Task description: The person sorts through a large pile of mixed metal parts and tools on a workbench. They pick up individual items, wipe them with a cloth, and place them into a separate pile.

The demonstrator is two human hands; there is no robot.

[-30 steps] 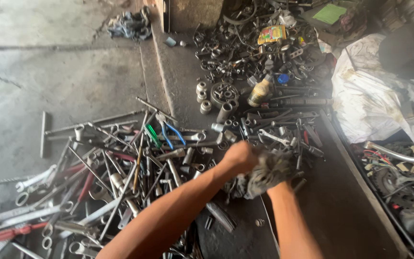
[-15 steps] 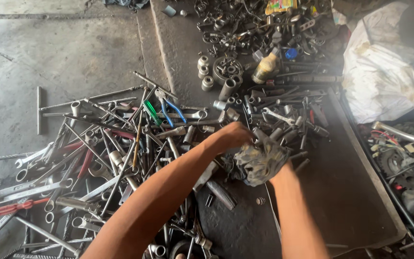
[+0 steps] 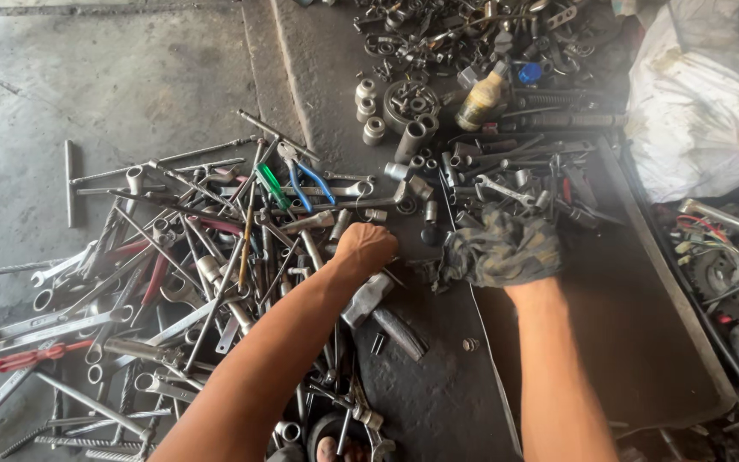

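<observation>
A grimy rag [image 3: 499, 248] covers the person's right hand [image 3: 515, 257], which clutches it near the middle of a dark metal tray [image 3: 635, 342]. Just left, the left hand [image 3: 367, 248] is closed into a fist among spanners [image 3: 130, 282]. Sockets [image 3: 369, 107] and a yellowish bottle [image 3: 481, 101] lie farther away.

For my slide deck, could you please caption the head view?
Left hand closed among scattered wrenches; right hand under a grimy rag beside them.

Hands parted: left hand [image 3: 365, 248] off rag [image 3: 499, 248].
</observation>
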